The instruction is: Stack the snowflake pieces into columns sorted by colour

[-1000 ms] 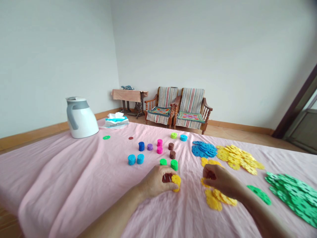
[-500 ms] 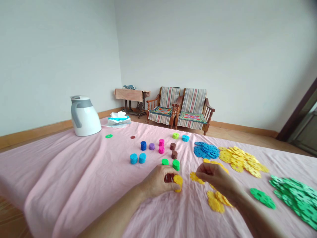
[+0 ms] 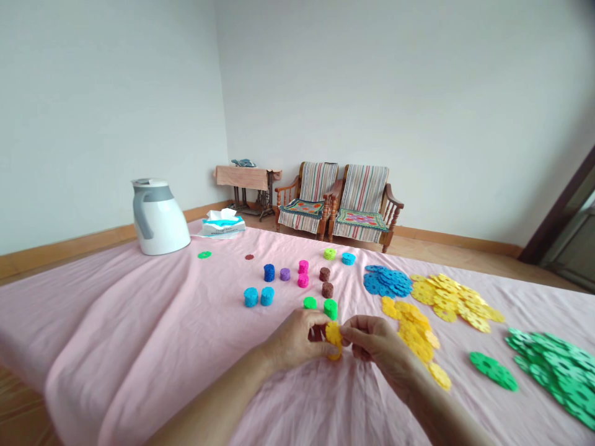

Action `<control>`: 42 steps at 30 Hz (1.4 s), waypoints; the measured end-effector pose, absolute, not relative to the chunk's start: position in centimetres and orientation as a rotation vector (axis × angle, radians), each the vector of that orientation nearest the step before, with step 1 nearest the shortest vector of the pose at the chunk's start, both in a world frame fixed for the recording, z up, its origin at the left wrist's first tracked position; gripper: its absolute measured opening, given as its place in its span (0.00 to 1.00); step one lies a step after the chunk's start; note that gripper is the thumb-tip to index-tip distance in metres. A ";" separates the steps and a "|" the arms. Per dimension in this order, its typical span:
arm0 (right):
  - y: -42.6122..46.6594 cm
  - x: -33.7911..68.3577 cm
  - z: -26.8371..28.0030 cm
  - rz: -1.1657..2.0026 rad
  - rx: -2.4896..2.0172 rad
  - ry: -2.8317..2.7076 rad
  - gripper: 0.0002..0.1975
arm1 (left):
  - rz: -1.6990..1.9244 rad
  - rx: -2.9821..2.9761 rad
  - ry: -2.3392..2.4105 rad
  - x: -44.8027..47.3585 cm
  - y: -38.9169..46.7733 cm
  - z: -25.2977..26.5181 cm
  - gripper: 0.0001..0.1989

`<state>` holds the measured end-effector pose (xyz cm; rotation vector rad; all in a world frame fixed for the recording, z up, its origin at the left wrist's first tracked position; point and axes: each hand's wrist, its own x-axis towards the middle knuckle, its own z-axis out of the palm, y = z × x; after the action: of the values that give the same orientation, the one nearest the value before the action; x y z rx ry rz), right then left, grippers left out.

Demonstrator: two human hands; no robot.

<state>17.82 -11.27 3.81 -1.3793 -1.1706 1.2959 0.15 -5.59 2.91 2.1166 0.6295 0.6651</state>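
My left hand point(image 3: 297, 337) is curled around a short stack of yellow notched plastic discs point(image 3: 333, 334), holding it on edge between thumb and fingers just above the pink cloth. Pinched fingers of my right hand point(image 3: 369, 337) meet the right side of this stack at a yellow disc, mostly covered by the fingertips. Right behind the hands are two bright green disc stacks point(image 3: 330, 308). Loose yellow-orange discs point(image 3: 415, 331) lie spread beside my right wrist, some partly hidden by the forearm.
Small stacks in light blue point(image 3: 251, 298), pink point(image 3: 303, 281) and brown point(image 3: 328, 290) stand farther back. Heaps of blue point(image 3: 387, 282), yellow point(image 3: 458, 301) and green discs point(image 3: 555, 371) lie right. A white jug point(image 3: 162, 223) and tissue box point(image 3: 223, 224) stand at the back left.
My right hand has moved left from the loose yellow discs to the stack in my left hand. The left hand stays in place, still holding the stack.
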 end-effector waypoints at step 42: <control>-11.5 17.3 4.7 1.211 -1.346 -1.105 0.12 | 0.671 2.122 0.612 0.2 -5.5 2.8 0.16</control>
<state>17.31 -11.55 4.73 -1.3461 -1.1048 1.2111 0.22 -5.54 2.77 2.1216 0.6122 0.6707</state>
